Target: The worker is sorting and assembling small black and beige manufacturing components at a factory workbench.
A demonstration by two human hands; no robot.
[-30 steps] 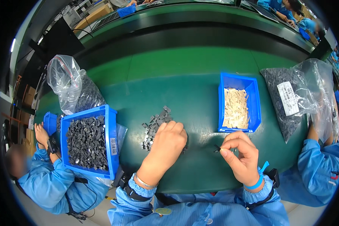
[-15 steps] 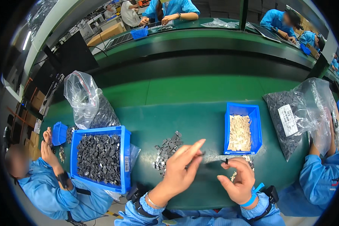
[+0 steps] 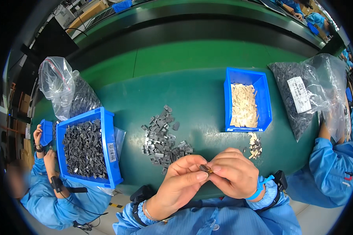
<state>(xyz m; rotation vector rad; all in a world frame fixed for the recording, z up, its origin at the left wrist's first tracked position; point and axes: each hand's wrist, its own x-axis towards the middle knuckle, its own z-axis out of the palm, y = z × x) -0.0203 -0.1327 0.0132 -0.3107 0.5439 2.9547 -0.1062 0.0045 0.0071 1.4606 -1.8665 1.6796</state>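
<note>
My left hand (image 3: 181, 178) and my right hand (image 3: 232, 172) meet near the table's front edge. Between their fingertips they pinch one small dark piece (image 3: 204, 169) with a bit of tan showing at its end. Just beyond my left hand lies a loose heap of small grey parts (image 3: 161, 135) on the green table (image 3: 192, 98). A small pile of tan and dark pieces (image 3: 255, 144) lies just past my right hand. Behind that pile stands a blue bin of pale tan strips (image 3: 245, 103).
A blue bin full of dark grey parts (image 3: 84, 147) stands at my left, with a clear plastic bag (image 3: 62, 92) behind it. A bag of dark parts (image 3: 302, 96) lies at the right. Co-workers in blue sleeves sit at the left (image 3: 47, 184) and the right (image 3: 329, 164).
My left hand has come back from the grey heap to my right hand. Both hands now pinch one small piece together near the front edge. The view has tilted down.
</note>
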